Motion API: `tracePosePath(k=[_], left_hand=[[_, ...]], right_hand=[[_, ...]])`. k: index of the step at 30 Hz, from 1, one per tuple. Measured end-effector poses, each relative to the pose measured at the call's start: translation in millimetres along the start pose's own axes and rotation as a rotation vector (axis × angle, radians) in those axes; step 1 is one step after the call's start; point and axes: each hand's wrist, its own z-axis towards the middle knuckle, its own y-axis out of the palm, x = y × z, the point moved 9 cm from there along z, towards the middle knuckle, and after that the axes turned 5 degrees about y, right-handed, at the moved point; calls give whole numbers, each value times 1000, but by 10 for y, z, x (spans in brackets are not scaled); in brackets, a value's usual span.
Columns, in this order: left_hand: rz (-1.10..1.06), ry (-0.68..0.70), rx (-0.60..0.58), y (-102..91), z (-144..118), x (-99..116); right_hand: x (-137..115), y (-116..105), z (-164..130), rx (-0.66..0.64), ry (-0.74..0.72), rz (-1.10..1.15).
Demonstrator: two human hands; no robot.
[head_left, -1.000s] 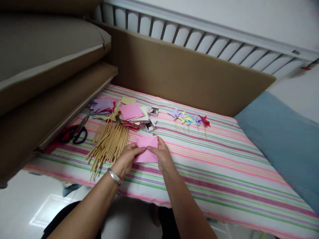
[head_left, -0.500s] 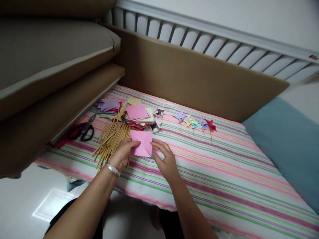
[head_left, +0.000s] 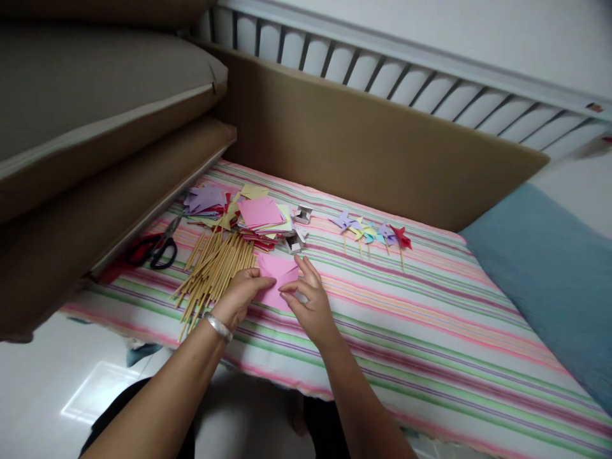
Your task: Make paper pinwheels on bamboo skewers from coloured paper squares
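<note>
The pink paper [head_left: 274,298] is just below the middle of the frame, pinched by the left hand [head_left: 240,295]. The right hand [head_left: 312,307] has moved in over its right side, fingertips close together; I can't tell if they grip. So both hands are busy at this paper.

Single head view, close above, facing forward (and down)
</note>
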Motion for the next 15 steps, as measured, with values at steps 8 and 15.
tracePosePath(k=[8,15], left_hand=[[-63,-25,-9,-29,37,8],[-57,-32,-25,13,16,6]], right_hand=[[-61,-27,-30,-61,-134,-142],[-88,8,-51,-105,-103,-112]])
